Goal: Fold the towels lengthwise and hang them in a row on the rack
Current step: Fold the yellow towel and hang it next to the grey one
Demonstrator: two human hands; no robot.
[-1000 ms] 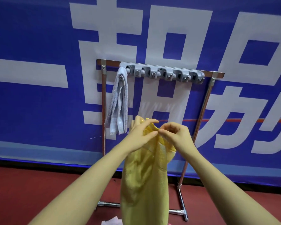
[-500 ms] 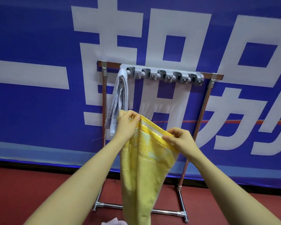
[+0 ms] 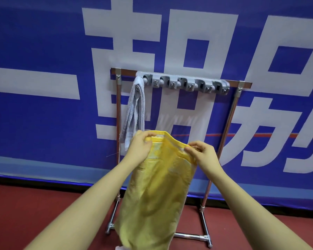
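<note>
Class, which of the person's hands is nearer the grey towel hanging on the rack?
Left. The left hand is just below the grey towel; the right hand is further right.

Metal rack (image 3: 118, 112) standing on red floor (image 3: 34, 213), grey towel (image 3: 134, 112) hanging from its leftmost clip

We see an evenly and brightly lit scene, with soft light from above and in front that leaves no hard shadows. Small highlights gleam on the chrome tubes of the rack (image 3: 229, 121), strongest on its right post and floor bar. The wide lens bows the top rail and the banner (image 3: 43, 114) lettering towards the frame's edges. The lower hem of the yellow towel (image 3: 157, 192) is smeared by motion, and both forearms soften near the bottom edge. Colours look saturated, the centre fairly sharp.
</note>
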